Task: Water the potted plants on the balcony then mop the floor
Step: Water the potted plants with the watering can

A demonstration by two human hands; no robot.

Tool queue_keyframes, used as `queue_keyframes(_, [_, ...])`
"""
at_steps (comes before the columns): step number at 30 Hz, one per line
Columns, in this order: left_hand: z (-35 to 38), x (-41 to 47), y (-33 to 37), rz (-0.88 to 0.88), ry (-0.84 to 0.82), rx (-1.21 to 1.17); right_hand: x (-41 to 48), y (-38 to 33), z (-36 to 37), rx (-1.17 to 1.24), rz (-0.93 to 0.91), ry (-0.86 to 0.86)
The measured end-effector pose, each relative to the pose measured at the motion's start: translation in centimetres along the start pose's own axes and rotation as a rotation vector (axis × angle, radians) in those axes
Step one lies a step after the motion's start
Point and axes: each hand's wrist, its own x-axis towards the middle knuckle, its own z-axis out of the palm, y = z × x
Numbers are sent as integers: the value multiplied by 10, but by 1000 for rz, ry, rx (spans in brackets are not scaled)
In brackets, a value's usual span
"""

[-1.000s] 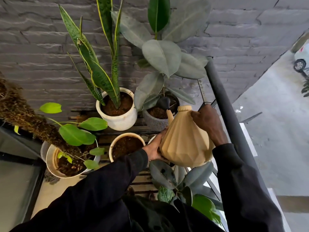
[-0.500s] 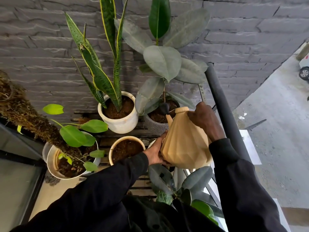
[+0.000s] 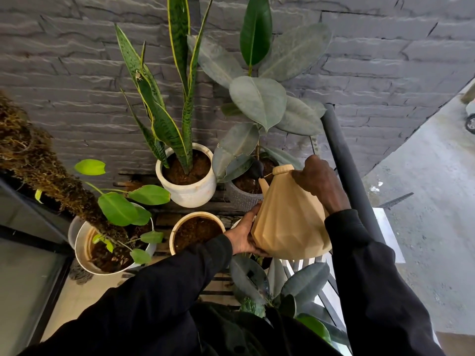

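1. The watering can [image 3: 290,222] is tan, faceted, round-capped, its black-tipped spout tilted over the grey pot [image 3: 241,199].
2. The left hand [image 3: 245,236] cups its base; the right hand [image 3: 318,181] grips its top.

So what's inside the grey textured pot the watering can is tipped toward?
Dark soil and the rubber plant stem show in the grey pot. The watering can spout and leaves cover much of it.

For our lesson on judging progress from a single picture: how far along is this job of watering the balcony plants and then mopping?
Done: nothing can be confirmed; no pot's soil looks plainly wet. In hand: the left hand supports the tan watering can while the right hand grips its top, spout tipped over the grey pot of the rubber plant. Left: possibly the snake plant and other pots, then mopping; no mop is visible.
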Motion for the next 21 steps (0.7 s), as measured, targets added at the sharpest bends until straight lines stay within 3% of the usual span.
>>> queue_keyframes(21, [-3,-2,3,9,-10,51,3,10,10,34,13,22])
